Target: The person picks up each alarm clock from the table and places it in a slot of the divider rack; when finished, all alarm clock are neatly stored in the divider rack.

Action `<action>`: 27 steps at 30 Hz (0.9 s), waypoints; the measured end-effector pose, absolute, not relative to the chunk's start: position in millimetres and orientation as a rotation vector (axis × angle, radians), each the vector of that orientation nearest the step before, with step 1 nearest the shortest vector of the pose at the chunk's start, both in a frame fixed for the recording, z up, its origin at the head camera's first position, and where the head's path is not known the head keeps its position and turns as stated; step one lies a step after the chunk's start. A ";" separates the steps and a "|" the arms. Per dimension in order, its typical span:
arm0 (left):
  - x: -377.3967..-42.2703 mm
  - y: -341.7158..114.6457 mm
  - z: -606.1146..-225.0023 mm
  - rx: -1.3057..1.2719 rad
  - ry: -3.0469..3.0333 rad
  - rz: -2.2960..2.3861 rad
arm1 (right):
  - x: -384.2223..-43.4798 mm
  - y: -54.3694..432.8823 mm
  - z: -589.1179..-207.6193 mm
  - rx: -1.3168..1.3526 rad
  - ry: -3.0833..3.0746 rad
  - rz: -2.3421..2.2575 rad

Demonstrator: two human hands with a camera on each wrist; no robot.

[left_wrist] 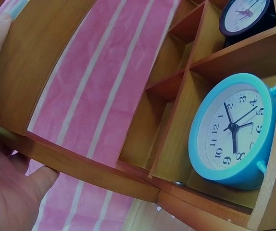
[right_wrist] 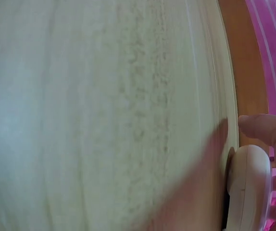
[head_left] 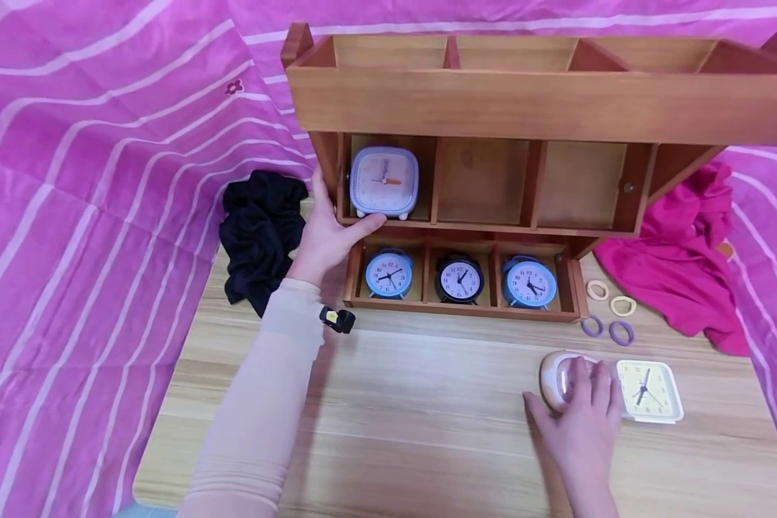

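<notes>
In the head view, my left hand (head_left: 326, 234) holds the left side of a wooden shelf unit (head_left: 544, 104). Its thumb reaches to the foot of a lavender alarm clock (head_left: 385, 181) in the upper left compartment. My right hand (head_left: 585, 424) rests its fingers on a rounded, pale pink-and-white clock (head_left: 555, 378) lying on the table; the thumb stands apart from it. The fingers partly cover this clock, and its side (right_wrist: 248, 187) shows in the right wrist view. A square cream clock (head_left: 650, 392) lies right beside it.
Along the bottom row sit a blue clock (head_left: 388, 275), a black clock (head_left: 460, 279) and another blue clock (head_left: 529, 283). Several rings (head_left: 621, 333) lie near a crimson cloth (head_left: 680, 266). Black cloth (head_left: 265, 230) lies left of the shelf, on the wooden table (head_left: 427, 403).
</notes>
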State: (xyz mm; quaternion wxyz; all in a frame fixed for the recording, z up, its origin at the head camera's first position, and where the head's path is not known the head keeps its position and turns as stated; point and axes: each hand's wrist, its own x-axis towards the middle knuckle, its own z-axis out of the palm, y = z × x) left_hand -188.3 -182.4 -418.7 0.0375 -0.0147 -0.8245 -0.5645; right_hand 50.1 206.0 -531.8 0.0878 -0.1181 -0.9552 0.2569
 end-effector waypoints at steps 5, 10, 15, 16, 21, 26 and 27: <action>-188.0 -182.5 -418.5 -0.048 -2.534 -1.719 | 53.4 207.9 -529.6 -0.442 -2.857 0.852; -188.3 -183.3 -418.2 -0.031 -2.553 -1.705 | 53.7 211.2 -526.7 -0.503 -2.819 0.901; -188.3 -183.9 -418.4 -0.017 -2.565 -1.702 | 51.3 217.2 -527.5 -0.465 -2.736 0.910; -188.1 -184.0 -418.4 -0.013 -2.568 -1.699 | 50.9 218.0 -527.9 -0.466 -2.726 0.911; -188.5 -182.7 -418.0 -0.026 -2.558 -1.704 | 49.4 220.4 -528.5 -0.462 -2.669 0.916; -188.2 -182.9 -417.9 -0.032 -2.559 -1.703 | 49.1 218.5 -528.9 -0.522 -2.657 0.948; -188.0 -183.4 -417.9 -0.026 -2.561 -1.699 | 48.8 218.2 -529.3 -0.537 -2.663 0.954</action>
